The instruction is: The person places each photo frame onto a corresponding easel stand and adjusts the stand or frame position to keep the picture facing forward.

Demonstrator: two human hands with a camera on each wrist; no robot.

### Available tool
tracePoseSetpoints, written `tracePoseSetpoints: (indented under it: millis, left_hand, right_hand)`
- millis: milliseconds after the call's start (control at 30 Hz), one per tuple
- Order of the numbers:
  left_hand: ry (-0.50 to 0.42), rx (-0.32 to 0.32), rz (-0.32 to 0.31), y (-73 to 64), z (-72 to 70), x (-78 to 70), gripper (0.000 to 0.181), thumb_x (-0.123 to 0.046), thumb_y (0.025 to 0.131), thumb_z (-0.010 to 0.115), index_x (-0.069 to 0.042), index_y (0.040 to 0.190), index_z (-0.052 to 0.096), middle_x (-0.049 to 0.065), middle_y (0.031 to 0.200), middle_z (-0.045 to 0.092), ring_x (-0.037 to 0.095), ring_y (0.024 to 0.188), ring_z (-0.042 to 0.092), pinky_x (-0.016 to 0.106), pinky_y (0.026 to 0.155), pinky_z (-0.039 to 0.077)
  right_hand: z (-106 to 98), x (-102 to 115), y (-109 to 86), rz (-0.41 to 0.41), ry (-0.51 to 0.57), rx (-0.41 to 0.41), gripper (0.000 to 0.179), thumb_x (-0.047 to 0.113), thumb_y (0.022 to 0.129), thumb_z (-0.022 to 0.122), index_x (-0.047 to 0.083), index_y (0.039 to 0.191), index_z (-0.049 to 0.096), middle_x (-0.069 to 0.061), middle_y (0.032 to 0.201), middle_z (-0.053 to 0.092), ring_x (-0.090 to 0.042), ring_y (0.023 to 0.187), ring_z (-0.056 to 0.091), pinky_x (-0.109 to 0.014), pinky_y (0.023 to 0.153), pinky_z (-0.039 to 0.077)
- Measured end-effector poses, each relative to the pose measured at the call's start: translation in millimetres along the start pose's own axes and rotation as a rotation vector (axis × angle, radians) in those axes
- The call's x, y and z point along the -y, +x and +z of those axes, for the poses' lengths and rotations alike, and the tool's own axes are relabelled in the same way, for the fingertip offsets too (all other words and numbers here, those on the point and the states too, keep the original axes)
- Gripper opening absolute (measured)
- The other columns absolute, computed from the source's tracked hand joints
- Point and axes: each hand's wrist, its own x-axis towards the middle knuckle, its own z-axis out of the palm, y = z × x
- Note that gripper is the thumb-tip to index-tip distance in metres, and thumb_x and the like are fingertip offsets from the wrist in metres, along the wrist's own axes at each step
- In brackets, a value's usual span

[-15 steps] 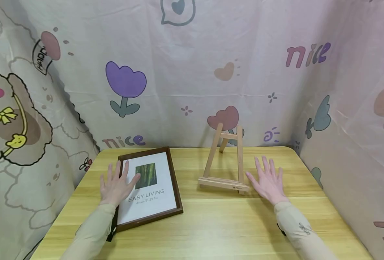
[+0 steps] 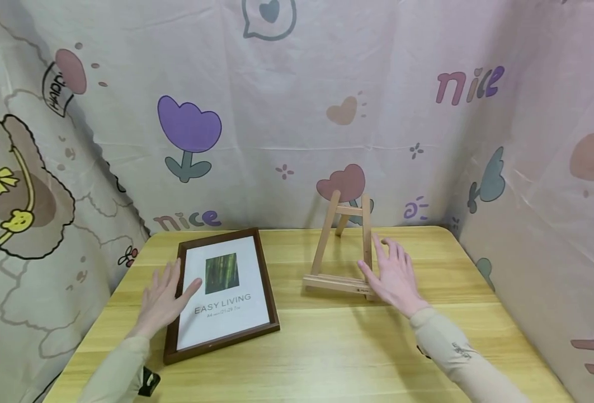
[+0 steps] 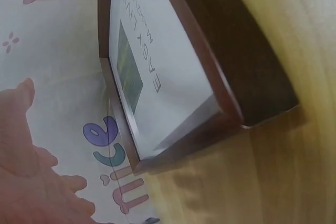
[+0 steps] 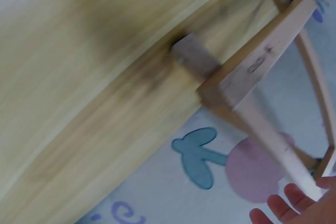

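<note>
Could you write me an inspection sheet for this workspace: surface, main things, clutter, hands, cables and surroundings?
Surface: light wood-grain tabletop.
Job's things: dark brown picture frame, lying face up at left; small wooden easel, standing at right.
Clutter: nothing seen.
Hands: left hand at the picture frame's left edge, right hand at the easel's right side; neither grips, contact unclear.
Cables: thin dark line at lower left, cannot tell what.
Surroundings: fabric printed with hearts and flowers.
</note>
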Motion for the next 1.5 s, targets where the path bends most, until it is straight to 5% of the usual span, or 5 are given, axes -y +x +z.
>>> tracePoseSetpoints:
  millis: [367, 767, 1167, 1500]
  left_hand:
    - [-0.083, 0.047, -0.058, -12.5, -1.7, 18.9, 0.108, -0.065, 0.098, 0.046, 0.0, 0.157, -0.018, 0.039, 0.161, -0.008, 0.064, 0.146, -0.001, 0.08, 0.113, 0.007]
    - [-0.139, 0.153, -0.195, -18.1, 10.7, 24.6, 0.12, -0.063, 0.095, 0.054, 0.009, 0.152, -0.023, 0.049, 0.155, -0.008, 0.069, 0.141, -0.002, 0.08, 0.114, 0.01]
    - [-0.267, 0.163, -0.26, -25.0, 28.9, 24.6, 0.13, -0.064, 0.087, 0.065, 0.007, 0.153, -0.022, 0.051, 0.151, -0.01, 0.069, 0.136, -0.005, 0.081, 0.107, 0.012]
    - [-0.272, 0.207, -0.237, -26.5, 35.4, 32.7, 0.137, -0.057, 0.077, 0.079, 0.014, 0.154, -0.009, 0.051, 0.148, 0.003, 0.064, 0.134, 0.008, 0.081, 0.108, 0.02]
  right_hand:
    - [23, 63, 0.4, -0.121, 0.113, 0.043, 0.076, 0.048, 0.096, 0.06, 0.01, 0.157, 0.034, -0.023, 0.139, 0.05, -0.041, 0.125, 0.05, -0.056, 0.105, 0.045]
    - [60, 117, -5.1, -0.16, 0.408, 0.352, 0.08, 0.048, 0.098, 0.059, 0.011, 0.16, 0.024, -0.02, 0.141, 0.049, -0.034, 0.126, 0.052, -0.054, 0.106, 0.049]
    - [97, 138, -0.7, -0.074, 0.732, 0.636, 0.097, 0.026, 0.085, 0.082, -0.003, 0.157, 0.024, -0.025, 0.135, 0.054, -0.033, 0.111, 0.061, -0.038, 0.091, 0.054]
    - [114, 139, 5.9, -0.005, 0.795, 0.768, 0.098, 0.013, 0.078, 0.087, -0.004, 0.155, 0.029, -0.016, 0.121, 0.062, -0.019, 0.097, 0.06, -0.027, 0.085, 0.052]
